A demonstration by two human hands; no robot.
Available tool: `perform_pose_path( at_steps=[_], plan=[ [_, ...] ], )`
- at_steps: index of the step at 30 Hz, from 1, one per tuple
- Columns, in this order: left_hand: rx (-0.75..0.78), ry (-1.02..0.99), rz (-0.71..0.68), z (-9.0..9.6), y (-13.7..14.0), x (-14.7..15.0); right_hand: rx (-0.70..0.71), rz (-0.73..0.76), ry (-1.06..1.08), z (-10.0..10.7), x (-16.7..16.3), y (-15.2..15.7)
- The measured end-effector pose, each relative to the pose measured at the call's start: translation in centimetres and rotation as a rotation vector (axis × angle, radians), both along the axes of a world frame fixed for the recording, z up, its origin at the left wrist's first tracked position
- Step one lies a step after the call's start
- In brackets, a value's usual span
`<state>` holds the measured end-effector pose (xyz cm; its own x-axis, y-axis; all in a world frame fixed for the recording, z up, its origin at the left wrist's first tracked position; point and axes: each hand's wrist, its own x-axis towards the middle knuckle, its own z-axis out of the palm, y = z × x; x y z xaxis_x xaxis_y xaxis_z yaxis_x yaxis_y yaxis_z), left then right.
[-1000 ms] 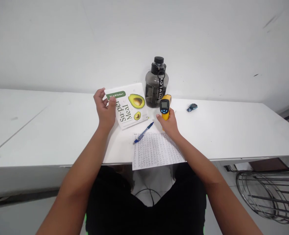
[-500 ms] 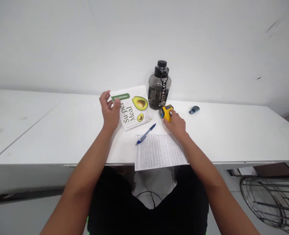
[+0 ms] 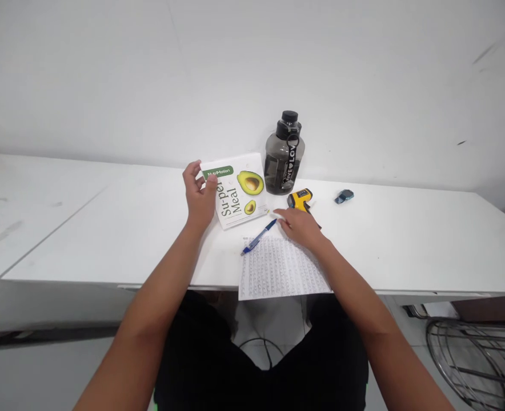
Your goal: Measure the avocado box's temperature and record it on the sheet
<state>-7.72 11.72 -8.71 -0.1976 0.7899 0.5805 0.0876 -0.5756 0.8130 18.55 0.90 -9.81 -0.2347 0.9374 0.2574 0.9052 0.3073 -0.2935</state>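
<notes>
1 white avocado-print box at the table, left of 1 dark bottle, its left edge held by the left hand. 1 blue pen, near the right hand, thumb and forefinger parted; 1 yellow thermometer gun just beyond.

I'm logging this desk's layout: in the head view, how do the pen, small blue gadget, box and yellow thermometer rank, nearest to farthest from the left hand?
1. Box: gripped in the left hand.
2. Pen: to the hand's right, partly over the paper.
3. Yellow thermometer: farther right.
4. Small blue gadget: rightmost of the four.
</notes>
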Motion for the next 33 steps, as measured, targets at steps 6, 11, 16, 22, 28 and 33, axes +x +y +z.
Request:
perform_pose_path(
  at_steps=[6,11,16,22,28,33],
  plan=[
    [0.0,0.002,0.002,0.0,0.0,0.0,-0.061,0.221,-0.024,-0.7,-1.4,-0.3],
    [-0.012,-0.002,-0.005,-0.2,0.0,0.0,0.02,0.187,0.243,0.3,-1.1,-0.6],
    [-0.003,0.007,0.0,0.1,-0.3,0.1,-0.014,0.16,0.553,0.2,-1.3,-1.0],
    [0.05,0.034,-0.019,0.1,-0.1,0.0,0.028,0.116,0.463,1.0,-1.1,-1.2],
    [0.061,0.12,0.037,-0.7,0.3,-0.1,-0.253,0.131,0.817,3.8,0.3,-1.8],
    [0.117,0.211,0.105,-0.7,0.1,-0.3,-0.28,0.012,0.856,0.5,-1.1,-2.4]
  ],
)
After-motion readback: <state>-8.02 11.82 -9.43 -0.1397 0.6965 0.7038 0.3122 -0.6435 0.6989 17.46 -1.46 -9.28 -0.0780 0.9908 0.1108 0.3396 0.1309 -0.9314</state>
